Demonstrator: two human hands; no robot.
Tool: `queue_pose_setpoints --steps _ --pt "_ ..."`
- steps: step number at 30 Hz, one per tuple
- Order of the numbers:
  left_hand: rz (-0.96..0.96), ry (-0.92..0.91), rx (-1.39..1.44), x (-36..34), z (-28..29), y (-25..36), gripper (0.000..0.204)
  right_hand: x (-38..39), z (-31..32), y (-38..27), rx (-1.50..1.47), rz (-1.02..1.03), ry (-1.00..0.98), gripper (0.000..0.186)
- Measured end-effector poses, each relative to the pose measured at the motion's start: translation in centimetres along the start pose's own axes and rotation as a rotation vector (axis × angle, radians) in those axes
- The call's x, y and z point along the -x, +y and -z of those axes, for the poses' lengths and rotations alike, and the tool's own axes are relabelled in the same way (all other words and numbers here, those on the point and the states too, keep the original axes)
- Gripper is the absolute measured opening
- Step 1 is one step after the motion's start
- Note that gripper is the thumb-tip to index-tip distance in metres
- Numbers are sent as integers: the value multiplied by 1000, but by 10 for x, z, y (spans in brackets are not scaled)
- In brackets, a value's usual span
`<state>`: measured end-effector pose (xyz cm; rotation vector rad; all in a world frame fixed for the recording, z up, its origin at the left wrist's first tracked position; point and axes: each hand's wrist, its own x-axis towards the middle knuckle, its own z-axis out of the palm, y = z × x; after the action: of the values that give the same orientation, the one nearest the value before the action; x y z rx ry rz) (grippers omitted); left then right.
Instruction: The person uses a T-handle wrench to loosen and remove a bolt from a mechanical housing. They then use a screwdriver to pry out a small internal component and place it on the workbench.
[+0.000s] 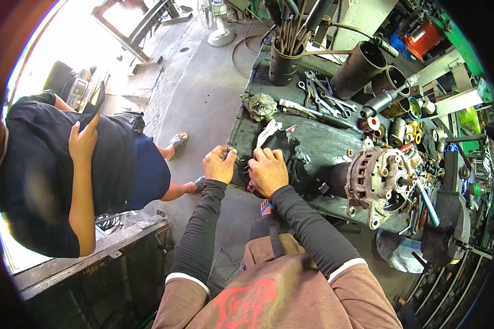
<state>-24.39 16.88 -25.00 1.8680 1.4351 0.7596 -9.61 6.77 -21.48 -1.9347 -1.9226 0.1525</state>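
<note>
My left hand is closed in a pinch at the bench's left edge; what sits between its fingertips is too small to make out. Close beside it, my right hand curls its fingers into a black rag, hiding the fingertips. A white cloth lies just beyond that hand. Farther off rests a round cast-metal cover. To the right stands an alternator with its shaft exposed, touched by neither hand.
Several wrenches lie at the back of the dark workbench, by a metal can of rods and a pipe-like cylinder. At left a person in dark clothes holds a phone. A fan stands on the floor.
</note>
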Motion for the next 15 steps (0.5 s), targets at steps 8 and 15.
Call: queue_pose_setpoints --steps 8,15 --pt "84 -65 -23 1 16 5 27 -2 6 6 19 44 -107 16" --pt "117 -87 57 1 20 -13 23 -9 -7 -3 103 286 -123 13"
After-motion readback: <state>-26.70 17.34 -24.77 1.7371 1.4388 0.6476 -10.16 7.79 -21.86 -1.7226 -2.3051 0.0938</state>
